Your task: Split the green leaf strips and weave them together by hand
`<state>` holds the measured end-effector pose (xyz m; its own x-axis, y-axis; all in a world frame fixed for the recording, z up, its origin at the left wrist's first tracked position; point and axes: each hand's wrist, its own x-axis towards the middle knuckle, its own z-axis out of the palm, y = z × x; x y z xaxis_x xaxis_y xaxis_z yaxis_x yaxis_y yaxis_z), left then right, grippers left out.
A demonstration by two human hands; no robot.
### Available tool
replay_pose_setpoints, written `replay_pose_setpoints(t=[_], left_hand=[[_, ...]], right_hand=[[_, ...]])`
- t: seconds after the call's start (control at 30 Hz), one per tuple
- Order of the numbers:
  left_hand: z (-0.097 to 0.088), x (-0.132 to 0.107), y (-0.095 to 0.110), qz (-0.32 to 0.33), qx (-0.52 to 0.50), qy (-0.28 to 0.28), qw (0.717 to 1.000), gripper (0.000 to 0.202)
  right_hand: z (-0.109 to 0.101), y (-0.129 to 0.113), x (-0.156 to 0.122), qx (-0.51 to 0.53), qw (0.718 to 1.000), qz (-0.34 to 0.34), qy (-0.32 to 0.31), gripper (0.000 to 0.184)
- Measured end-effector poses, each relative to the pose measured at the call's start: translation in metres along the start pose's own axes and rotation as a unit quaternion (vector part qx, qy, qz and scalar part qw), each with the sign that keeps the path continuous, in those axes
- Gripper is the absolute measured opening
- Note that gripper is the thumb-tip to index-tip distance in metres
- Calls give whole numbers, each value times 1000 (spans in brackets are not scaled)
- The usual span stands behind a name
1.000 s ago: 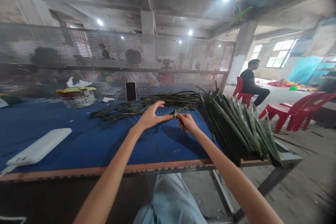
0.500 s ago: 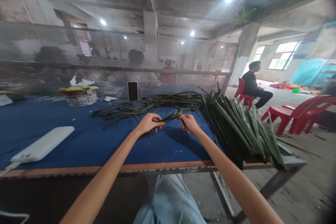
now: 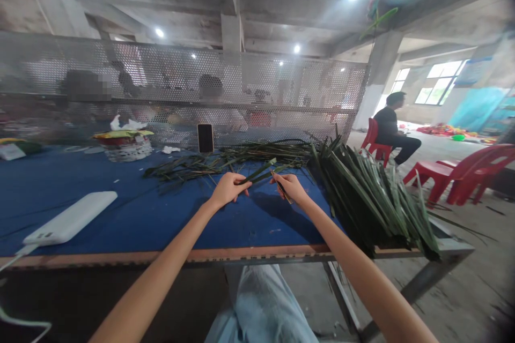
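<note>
My left hand [image 3: 230, 187] is closed in a pinch on a long green leaf [image 3: 259, 172], its free end split into two strips pointing right. A short gap away, my right hand [image 3: 293, 188] is closed around a thin dark tool [image 3: 285, 193] with a yellowish-brown edge; its kind I cannot make out. The tool's tip is close to the ends of the leaf strips; whether they touch is unclear. To the right, a thick pile of long green leaves [image 3: 370, 198] lies on the blue tabletop [image 3: 161, 225]. Thin leaf strips [image 3: 269, 154] are strewn behind my hands.
A white power bank [image 3: 72, 218] with a cable lies at left. Behind it stands a woven basket [image 3: 126, 150]. A phone [image 3: 205, 138] is propped against the perforated metal screen [image 3: 169, 72]. Red chairs [image 3: 458, 171] and a seated person [image 3: 392, 126] are at right.
The leaf's free end has come apart into two strips and left my right fingers. My right hand keeps the thin tool, and both hands have barely moved.
</note>
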<state>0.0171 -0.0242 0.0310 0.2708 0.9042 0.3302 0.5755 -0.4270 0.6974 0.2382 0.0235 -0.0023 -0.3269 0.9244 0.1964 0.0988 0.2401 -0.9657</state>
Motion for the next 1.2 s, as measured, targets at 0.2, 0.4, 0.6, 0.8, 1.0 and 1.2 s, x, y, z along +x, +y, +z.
replay_pose_setpoints(t=[0.2, 0.4, 0.6, 0.8, 1.0, 1.2], left_hand=[[3, -2, 2, 17, 43, 24, 999, 41], [7, -1, 1, 9, 37, 23, 999, 42], [13, -1, 3, -8, 13, 17, 1000, 40], [20, 1, 7, -3, 26, 61, 998, 34], [25, 5, 4, 17, 41, 78, 996, 31], [26, 5, 1, 17, 41, 92, 995, 31]], right_hand=[[2, 0, 0, -10, 999, -1, -36, 40], [6, -6, -7, -28, 997, -2, -77, 36], [9, -12, -12, -18, 997, 15, -79, 38], [7, -9, -8, 16, 998, 27, -60, 38], [8, -10, -8, 17, 998, 10, -60, 38], [10, -12, -11, 3, 997, 2, -81, 38]])
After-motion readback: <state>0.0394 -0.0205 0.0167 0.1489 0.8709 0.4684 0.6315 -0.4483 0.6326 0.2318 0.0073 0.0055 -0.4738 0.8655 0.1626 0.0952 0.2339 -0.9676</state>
